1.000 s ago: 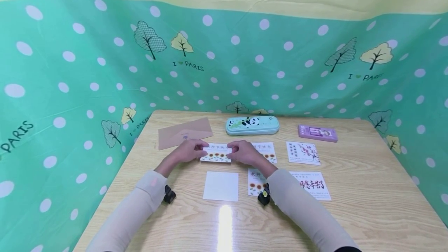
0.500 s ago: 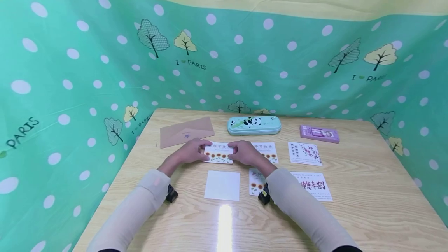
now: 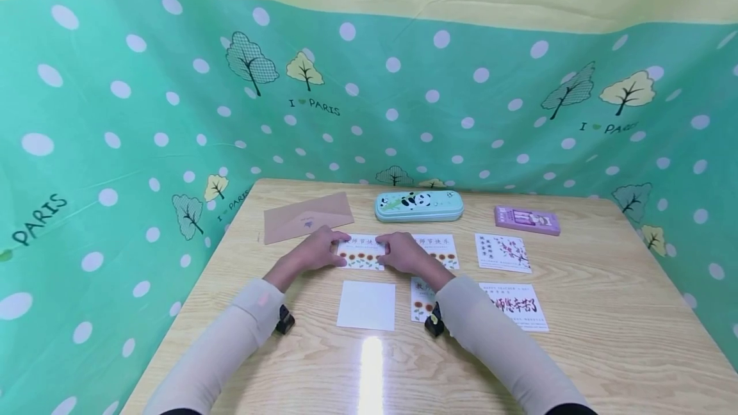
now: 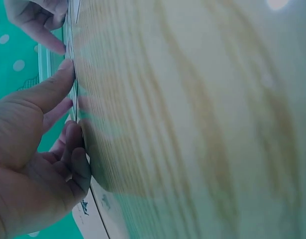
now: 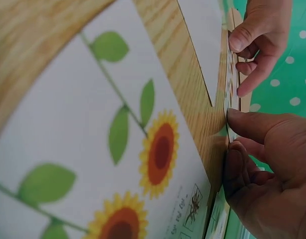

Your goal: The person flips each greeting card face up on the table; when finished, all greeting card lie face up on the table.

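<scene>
A white card with a row of sunflowers and Chinese characters (image 3: 360, 252) lies on the wooden table in the head view. At its left edge, my left hand (image 3: 316, 250) holds it between thumb and fingers. My right hand (image 3: 403, 252) grips the right edge in the same way. Both wrist views show the thumbs and fingertips low at the table surface, along the card's edge. Right of it lies a matching sunflower card (image 3: 441, 248), partly behind my right hand. Another sunflower card (image 5: 93, 134) fills much of the right wrist view, below my right wrist.
A blank white card (image 3: 366, 305) lies nearer to me. Behind are a brown envelope (image 3: 305, 218), a panda pencil case (image 3: 419, 206) and a purple box (image 3: 527, 220). A plum-blossom card (image 3: 503, 253) and a red-lettered card (image 3: 516, 306) lie right. A polka-dot curtain (image 3: 369, 82) surrounds the table.
The sunflower card between my hands was tilted up a second ago and has come down flat. My hands moved with it and have barely shifted in the last half second.
</scene>
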A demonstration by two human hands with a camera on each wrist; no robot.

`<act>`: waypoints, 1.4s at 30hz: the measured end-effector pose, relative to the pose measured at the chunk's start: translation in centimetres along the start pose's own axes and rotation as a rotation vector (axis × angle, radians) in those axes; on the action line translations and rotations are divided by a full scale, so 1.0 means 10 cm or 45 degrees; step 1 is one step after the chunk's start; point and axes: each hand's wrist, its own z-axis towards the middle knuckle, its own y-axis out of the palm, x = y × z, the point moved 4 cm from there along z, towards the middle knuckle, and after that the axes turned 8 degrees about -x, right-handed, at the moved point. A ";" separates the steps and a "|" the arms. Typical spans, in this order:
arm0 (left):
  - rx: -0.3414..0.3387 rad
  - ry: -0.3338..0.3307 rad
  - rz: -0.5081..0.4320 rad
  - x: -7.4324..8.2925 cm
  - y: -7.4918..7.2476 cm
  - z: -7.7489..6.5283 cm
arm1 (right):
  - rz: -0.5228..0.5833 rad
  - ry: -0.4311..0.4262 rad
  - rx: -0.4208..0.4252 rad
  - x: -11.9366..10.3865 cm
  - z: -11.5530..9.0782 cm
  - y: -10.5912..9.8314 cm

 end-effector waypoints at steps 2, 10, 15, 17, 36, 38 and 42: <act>-0.003 -0.009 -0.002 0.00 0.00 -0.01 | -0.011 -0.002 -0.003 0.00 0.00 0.00; -0.011 0.009 0.011 0.02 -0.04 -0.04 | -0.019 -0.003 -0.032 -0.03 -0.05 -0.02; 0.028 0.025 0.024 -0.02 -0.06 -0.08 | -0.005 -0.035 -0.040 -0.07 -0.13 -0.07; 0.038 0.040 0.037 -0.01 -0.05 -0.11 | 0.006 -0.059 -0.027 -0.08 -0.16 -0.08; -0.099 0.054 0.020 0.31 0.23 -0.70 | 0.075 -0.192 -0.060 -0.12 -0.47 0.06; -0.115 0.071 0.011 0.34 0.27 -0.74 | 0.079 -0.187 -0.068 -0.12 -0.47 0.08; -0.117 0.062 0.010 0.39 0.34 -0.78 | 0.076 -0.178 -0.074 -0.10 -0.47 0.12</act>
